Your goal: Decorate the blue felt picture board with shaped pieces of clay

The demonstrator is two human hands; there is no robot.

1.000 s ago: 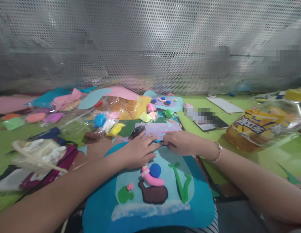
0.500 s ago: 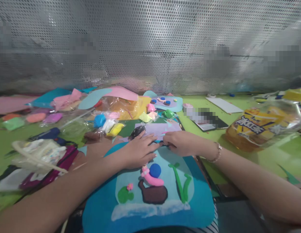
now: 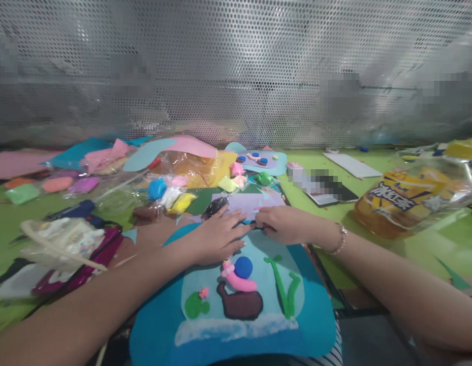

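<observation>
A blue paper board (image 3: 315,315) with a light blue panel lies in front of me. On it are a pink clay figure (image 3: 239,280) with a blue ball (image 3: 243,267), a brown dark-edged clay shape (image 3: 241,304), green clay stems (image 3: 284,290), a green clay pad with a pink flower (image 3: 197,305) and a whitish clay band (image 3: 231,328). My left hand (image 3: 218,236) rests on the board's upper part, fingers spread. My right hand (image 3: 277,223) is curled at the top edge, fingertips pinched together over a small dark bit that they mostly hide.
Bagged clay lumps, one blue (image 3: 157,189) and one black (image 3: 216,206), lie beyond the board. At right stands a large bottle of tea (image 3: 407,198); a phone (image 3: 329,187) lies behind. A magenta bag (image 3: 79,264) is at left, before a perforated metal screen (image 3: 236,76).
Almost nothing differs. Both hands hold nearly the same place on the board, and the clay pieces have not shifted.
</observation>
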